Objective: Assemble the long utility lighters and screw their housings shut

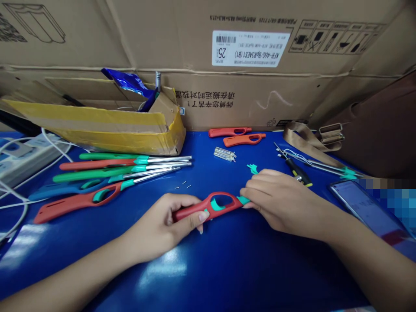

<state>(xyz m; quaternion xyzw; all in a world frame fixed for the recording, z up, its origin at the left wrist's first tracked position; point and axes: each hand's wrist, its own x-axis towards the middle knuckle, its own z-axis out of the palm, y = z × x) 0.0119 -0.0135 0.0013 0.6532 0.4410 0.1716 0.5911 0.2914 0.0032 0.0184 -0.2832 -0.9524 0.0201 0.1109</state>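
Observation:
My left hand is closed around the handle of a red long-reach lighter, its thumb lying along the near side. A green trigger shows inside the loop of that lighter. My right hand pinches the front end at a green collar; whatever extends beyond the collar is hidden by the fingers. Just past the right hand lies a small green plastic piece. Several tiny screws are scattered on the blue table beyond the left hand.
Several assembled lighters lie at left, beside a yellow-taped box and a white power strip. Two orange-red handle shells and clear parts lie farther back. A screwdriver, metal tubes and a phone are at right.

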